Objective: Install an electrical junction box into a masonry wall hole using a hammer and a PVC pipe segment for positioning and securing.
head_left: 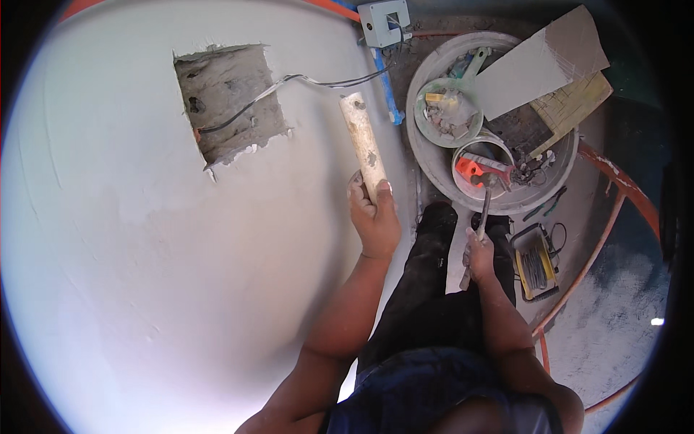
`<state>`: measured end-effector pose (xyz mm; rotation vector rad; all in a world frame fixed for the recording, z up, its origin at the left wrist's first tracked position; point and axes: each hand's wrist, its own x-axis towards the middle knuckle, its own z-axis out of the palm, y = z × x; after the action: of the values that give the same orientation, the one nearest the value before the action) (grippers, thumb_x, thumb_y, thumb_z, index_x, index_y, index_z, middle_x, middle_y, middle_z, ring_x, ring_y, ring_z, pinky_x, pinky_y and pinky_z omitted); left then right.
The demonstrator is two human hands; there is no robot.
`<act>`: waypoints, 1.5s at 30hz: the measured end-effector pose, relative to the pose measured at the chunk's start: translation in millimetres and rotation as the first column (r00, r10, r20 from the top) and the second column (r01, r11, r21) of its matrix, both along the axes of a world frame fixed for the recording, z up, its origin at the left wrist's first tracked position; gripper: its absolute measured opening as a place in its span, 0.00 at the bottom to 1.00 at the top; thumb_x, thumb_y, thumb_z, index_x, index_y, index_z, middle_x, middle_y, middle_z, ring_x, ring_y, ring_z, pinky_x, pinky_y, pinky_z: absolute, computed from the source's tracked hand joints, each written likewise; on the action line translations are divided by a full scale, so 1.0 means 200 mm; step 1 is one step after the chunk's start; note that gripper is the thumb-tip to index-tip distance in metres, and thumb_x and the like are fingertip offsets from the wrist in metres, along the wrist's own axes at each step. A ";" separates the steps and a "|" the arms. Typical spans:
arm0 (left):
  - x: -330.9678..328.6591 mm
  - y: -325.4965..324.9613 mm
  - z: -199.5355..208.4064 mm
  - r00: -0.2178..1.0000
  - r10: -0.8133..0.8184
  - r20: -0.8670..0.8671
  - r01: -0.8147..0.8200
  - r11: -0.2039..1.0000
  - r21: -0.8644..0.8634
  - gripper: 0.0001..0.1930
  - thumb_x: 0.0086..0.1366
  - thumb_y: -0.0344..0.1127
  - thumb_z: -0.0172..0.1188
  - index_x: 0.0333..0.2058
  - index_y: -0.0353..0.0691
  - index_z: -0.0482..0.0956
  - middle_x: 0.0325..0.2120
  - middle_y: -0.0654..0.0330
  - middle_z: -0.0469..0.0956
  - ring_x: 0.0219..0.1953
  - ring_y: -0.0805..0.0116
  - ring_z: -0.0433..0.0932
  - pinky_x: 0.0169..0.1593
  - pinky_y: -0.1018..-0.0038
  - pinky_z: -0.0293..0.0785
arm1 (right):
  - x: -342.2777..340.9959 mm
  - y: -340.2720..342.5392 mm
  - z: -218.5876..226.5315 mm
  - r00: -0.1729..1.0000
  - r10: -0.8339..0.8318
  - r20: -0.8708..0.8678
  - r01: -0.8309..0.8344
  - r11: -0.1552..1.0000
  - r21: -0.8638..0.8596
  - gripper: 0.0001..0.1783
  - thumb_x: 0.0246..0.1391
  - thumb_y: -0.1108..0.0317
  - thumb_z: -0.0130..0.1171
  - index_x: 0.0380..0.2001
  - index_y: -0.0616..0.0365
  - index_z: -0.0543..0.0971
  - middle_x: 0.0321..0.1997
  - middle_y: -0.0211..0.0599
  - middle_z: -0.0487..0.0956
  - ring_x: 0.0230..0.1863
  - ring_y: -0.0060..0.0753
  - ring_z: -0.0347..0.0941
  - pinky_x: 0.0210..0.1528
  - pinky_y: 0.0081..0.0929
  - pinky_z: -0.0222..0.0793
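Note:
My left hand [376,224] is closed round the lower end of a pale, plaster-stained round stick or length of pipe [366,141], held upright in front of the white wall. Its surface has dark patches. In my right hand [478,254] is a hammer [485,210], gripped by the handle, its head over a small white bucket [463,192] lower down. Up and to the left of my left hand is a rough square recess [235,108] cut in the wall. Black and white wires [303,77] run from it toward a pale electrical box [382,23].
Below stands a large round tub [431,170] holding a green bowl [428,132] of rubble, the bucket with a red-orange tool, and boards [535,65] across its rim. Pliers [546,204] and a yellow cable reel [535,269] lie beside my legs. Orange conduit [618,177] curves at the right.

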<state>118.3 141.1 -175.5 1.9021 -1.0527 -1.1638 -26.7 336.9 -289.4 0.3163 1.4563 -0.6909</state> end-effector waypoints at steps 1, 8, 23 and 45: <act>0.00 0.00 0.01 1.000 -0.014 0.003 0.014 1.000 -0.006 0.14 0.66 0.28 0.48 0.49 0.29 0.61 0.27 0.59 0.70 0.19 0.76 0.69 0.19 0.78 0.67 | 0.03 0.08 -0.04 1.000 -0.007 0.014 0.007 1.000 0.002 0.16 0.59 0.58 0.59 0.25 0.49 0.64 0.12 0.20 0.61 0.09 0.16 0.56 0.11 0.20 0.53; -0.11 -0.36 0.20 0.979 -0.004 0.205 0.032 0.990 -0.134 0.17 0.67 0.33 0.50 0.50 0.29 0.61 0.28 0.59 0.70 0.19 0.75 0.70 0.19 0.78 0.67 | 0.04 0.32 -0.22 0.969 0.217 0.115 -0.225 0.973 0.055 0.15 0.57 0.56 0.59 0.26 0.49 0.66 0.12 0.20 0.61 0.09 0.17 0.56 0.11 0.21 0.54; 0.03 -0.53 0.14 0.958 0.145 0.247 -0.090 0.971 -0.223 0.11 0.67 0.37 0.51 0.36 0.33 0.68 0.24 0.60 0.69 0.16 0.73 0.70 0.16 0.78 0.64 | -0.17 -0.22 0.18 0.994 0.078 -0.078 -0.090 0.982 -0.166 0.14 0.62 0.58 0.55 0.27 0.52 0.67 0.15 0.19 0.61 0.12 0.14 0.57 0.13 0.19 0.54; 0.07 -0.53 0.22 0.986 0.151 0.076 -0.142 0.983 -0.115 0.10 0.68 0.35 0.52 0.33 0.33 0.72 0.19 0.65 0.67 0.15 0.79 0.64 0.16 0.78 0.62 | 0.29 -1.49 0.49 0.876 0.109 -0.471 -0.468 0.437 -0.768 0.26 0.64 0.47 0.46 0.29 0.63 0.72 0.20 0.30 0.69 0.21 0.25 0.63 0.26 0.25 0.62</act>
<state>132.7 35.1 -132.1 1.9214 -0.9822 -0.9313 31.9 39.9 -191.4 -0.9206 1.2421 -1.1421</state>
